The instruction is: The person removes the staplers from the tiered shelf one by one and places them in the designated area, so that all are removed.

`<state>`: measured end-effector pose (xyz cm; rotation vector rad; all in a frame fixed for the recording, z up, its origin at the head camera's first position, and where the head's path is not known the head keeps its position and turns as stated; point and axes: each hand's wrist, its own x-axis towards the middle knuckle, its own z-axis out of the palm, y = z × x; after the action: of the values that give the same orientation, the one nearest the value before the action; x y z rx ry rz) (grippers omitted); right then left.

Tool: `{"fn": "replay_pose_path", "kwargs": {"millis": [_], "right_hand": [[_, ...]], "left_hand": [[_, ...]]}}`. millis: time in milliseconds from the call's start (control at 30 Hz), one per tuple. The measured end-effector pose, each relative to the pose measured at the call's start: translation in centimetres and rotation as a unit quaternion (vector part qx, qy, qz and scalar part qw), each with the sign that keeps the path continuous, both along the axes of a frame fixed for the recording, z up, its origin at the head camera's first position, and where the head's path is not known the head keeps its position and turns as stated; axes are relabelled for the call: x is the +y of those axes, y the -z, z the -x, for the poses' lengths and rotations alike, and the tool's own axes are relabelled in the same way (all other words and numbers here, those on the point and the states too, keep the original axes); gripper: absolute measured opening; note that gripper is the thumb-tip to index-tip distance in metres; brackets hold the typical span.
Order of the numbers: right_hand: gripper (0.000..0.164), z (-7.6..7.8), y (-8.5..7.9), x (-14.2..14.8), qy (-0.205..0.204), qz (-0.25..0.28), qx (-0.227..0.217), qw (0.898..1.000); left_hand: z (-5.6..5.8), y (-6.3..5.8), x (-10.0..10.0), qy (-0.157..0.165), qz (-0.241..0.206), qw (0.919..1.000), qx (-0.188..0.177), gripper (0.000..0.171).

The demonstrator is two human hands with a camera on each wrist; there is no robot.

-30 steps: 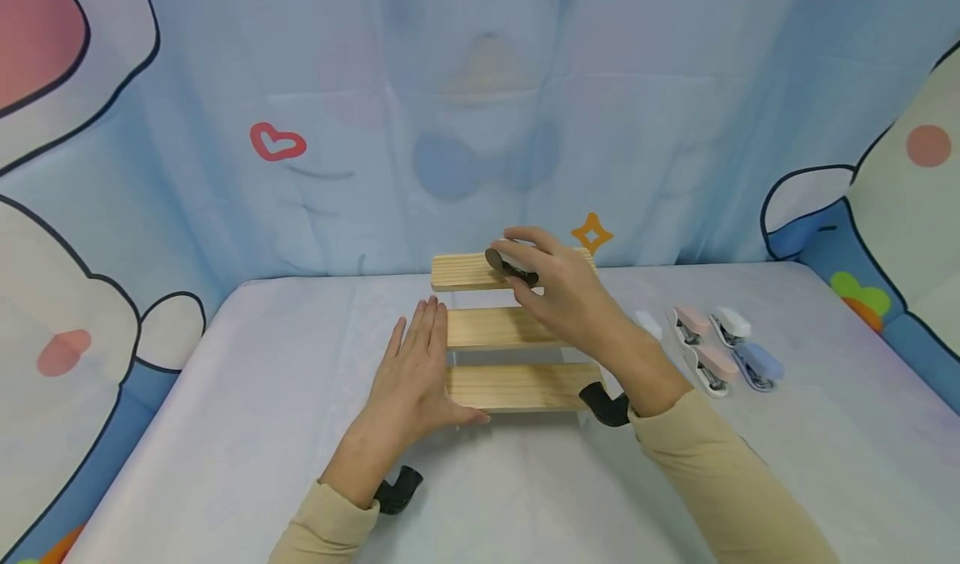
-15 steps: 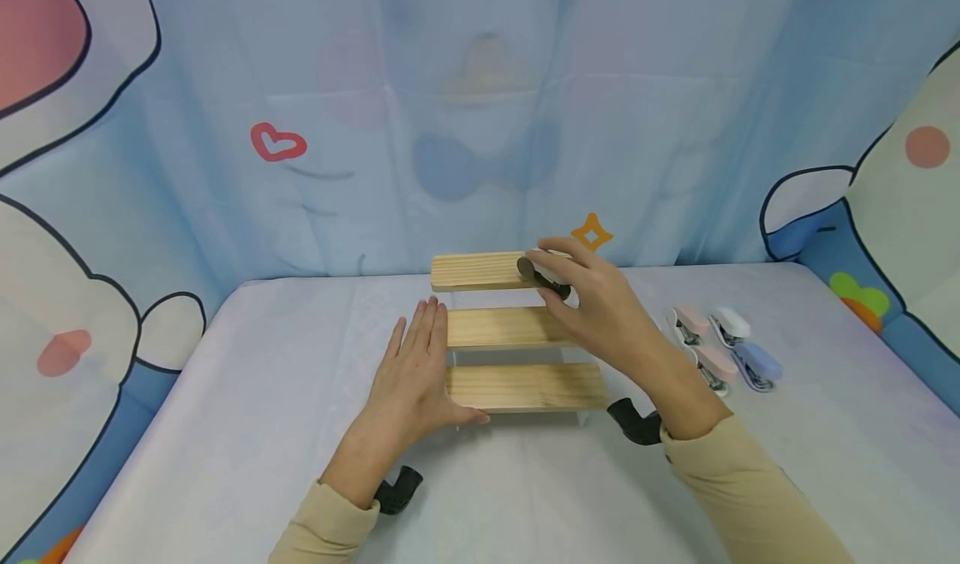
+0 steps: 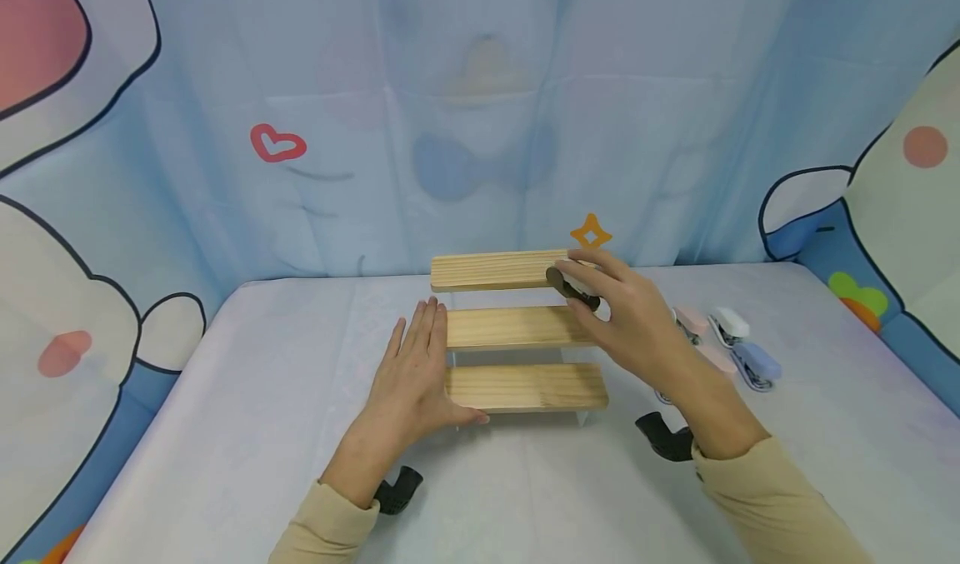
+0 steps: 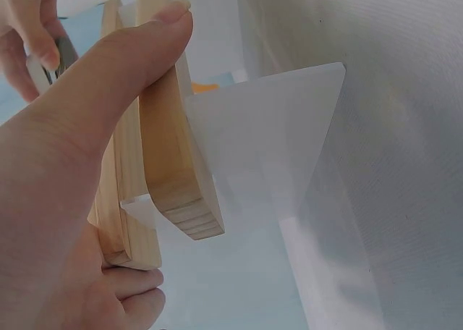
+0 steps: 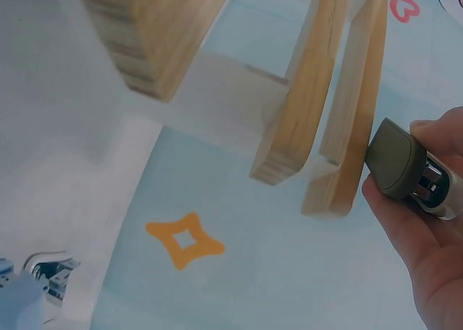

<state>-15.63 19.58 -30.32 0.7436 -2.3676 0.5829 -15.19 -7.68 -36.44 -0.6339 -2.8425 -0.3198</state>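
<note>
A three-tier stand has a wooden top board (image 3: 491, 272), middle board (image 3: 510, 328) and bottom board (image 3: 532, 387), on clear side supports (image 4: 275, 120). My left hand (image 3: 412, 372) lies against the stand's left end. Its fingers are straight along the board ends, and the thumb lies over the bottom board's front. My right hand (image 3: 637, 318) pinches a small dark olive stapler (image 5: 398, 160) between thumb and fingers. The stapler is at the right end of the top board; in the right wrist view it appears against that board. Whether it bears on the wood, I cannot tell.
To the right, a white stapler (image 3: 730, 322), a blue one (image 3: 756, 361) and pink ones (image 3: 692, 321) lie on the white tablecloth (image 3: 225, 431), partly hidden by my right forearm. A printed blue curtain (image 3: 337, 64) hangs behind the stand.
My right hand has moved rightward along the top board with the olive stapler, from near its middle to its right end. My left hand and the stand have stayed put.
</note>
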Motion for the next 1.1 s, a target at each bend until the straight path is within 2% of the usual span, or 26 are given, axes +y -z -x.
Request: {"fn": "replay_pose_path", "kwargs": {"millis": [400, 567, 867, 1100], "right_hand": [[0.053, -1.7, -0.2, 1.9, 0.01, 0.001, 0.04, 0.999], [0.055, -2.4, -0.1, 2.9, 0.029, -0.003, 0.042, 0.999], [0.058, -3.4, 0.8, 4.2, 0.031, 0.005, 0.045, 0.998], [0.059, -4.5, 1.5, 5.5, 0.064, -0.01, 0.035, 0.997]], "left_hand": [[-0.1, 0.0, 0.0, -0.001, 0.004, 1.0, -0.004, 0.146], [-0.1, -0.1, 0.0, -0.001, 0.001, 1.0, -0.006, 0.146], [-0.1, 0.0, -0.1, 0.001, -0.003, 1.0, -0.003, 0.146], [-0.1, -0.1, 0.0, 0.002, -0.004, 1.0, -0.007, 0.146]]}}
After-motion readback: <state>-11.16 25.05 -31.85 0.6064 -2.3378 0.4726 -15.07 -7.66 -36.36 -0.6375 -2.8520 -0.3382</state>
